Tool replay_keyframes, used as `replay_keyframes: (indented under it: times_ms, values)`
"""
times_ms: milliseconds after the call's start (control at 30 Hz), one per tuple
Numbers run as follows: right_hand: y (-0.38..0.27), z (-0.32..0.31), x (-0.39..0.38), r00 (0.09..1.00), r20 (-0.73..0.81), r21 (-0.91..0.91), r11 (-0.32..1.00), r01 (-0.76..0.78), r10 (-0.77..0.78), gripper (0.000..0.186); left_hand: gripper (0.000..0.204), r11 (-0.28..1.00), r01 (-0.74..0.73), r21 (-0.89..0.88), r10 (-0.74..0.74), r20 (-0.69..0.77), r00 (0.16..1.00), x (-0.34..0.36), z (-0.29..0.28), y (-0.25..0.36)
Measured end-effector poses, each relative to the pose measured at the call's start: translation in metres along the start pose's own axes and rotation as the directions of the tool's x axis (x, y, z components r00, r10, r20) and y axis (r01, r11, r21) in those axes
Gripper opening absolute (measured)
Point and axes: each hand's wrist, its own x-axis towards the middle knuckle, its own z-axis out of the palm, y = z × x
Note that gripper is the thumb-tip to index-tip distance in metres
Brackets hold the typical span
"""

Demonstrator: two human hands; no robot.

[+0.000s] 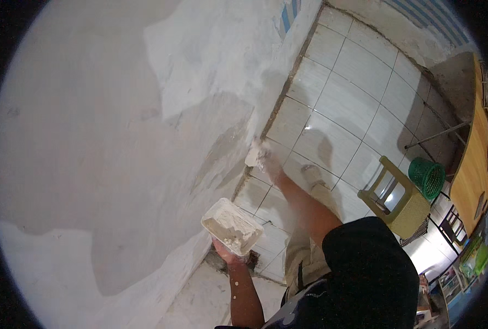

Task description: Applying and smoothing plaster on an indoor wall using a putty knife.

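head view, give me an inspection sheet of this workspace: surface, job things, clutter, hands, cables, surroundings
Surface: wall patchy, grey and whiter areas; tiled floor beside it.
Job's things: white tub with white paste-like material; pale flat piece, blurred.
Clutter: olive stool and green basket, close together.
Hands: left hand supports the tub from below; right hand holds the flat piece near the wall's foot, contact unclear.
Cables: nothing seen.
Surroundings: wood-topped table at the right; blue-striped wall covering at upper right.
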Motion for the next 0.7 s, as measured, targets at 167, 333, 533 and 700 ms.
replay_keyframes:
  times_ms: [167,333,533,700]
  values:
    - [-0.008,0.067,0.023,0.943,-0.101,0.410,0.877,-0.252,0.318,0.016,0.060,0.997,-0.075,0.001,0.074,-0.114,0.991,-0.016,-0.025,0.024]
    - [-0.041,0.073,0.070,0.865,0.150,0.652,0.610,-0.451,0.479,0.014,0.060,0.997,-0.075,-0.025,0.073,-0.046,0.996,-0.008,-0.032,0.023]
    - [-0.044,0.113,0.062,0.805,0.218,0.655,0.529,-0.540,0.552,0.018,0.058,0.993,-0.114,-0.034,0.110,-0.113,0.988,-0.016,-0.053,0.036]
    - [-0.044,0.041,0.110,0.946,0.020,0.418,0.857,-0.303,0.325,0.048,0.056,0.995,-0.028,-0.097,0.031,0.025,0.999,0.002,-0.036,0.013]
